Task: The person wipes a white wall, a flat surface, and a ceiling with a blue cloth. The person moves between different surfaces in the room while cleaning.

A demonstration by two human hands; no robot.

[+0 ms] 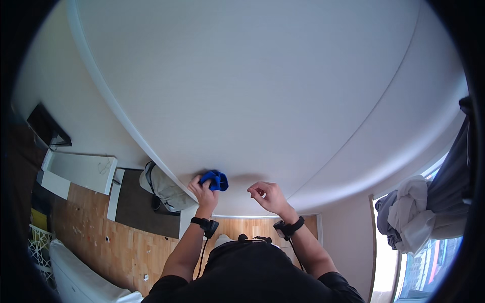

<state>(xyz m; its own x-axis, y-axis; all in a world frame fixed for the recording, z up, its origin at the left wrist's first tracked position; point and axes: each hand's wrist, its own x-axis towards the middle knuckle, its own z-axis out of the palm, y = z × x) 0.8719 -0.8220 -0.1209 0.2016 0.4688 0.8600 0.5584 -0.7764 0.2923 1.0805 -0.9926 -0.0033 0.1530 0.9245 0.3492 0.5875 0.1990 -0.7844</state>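
A crumpled blue cloth (215, 180) is gripped in my left hand (205, 193), which holds it against or very close to the large white wall panel (257, 94). To the right of it, my right hand (269, 197) is raised before the same panel with its fingers curled loosely; nothing shows in it. A shadow lies on the panel between the two hands. Each wrist wears a black strap with a small device and a cable.
At left are a black monitor (47, 127), a white desk (83, 170) and a light fabric bag (166, 189) beyond the panel's edge. Small scraps lie on the wooden floor (125, 250). At right, a bundled curtain (411, 216) hangs by the window (428, 265).
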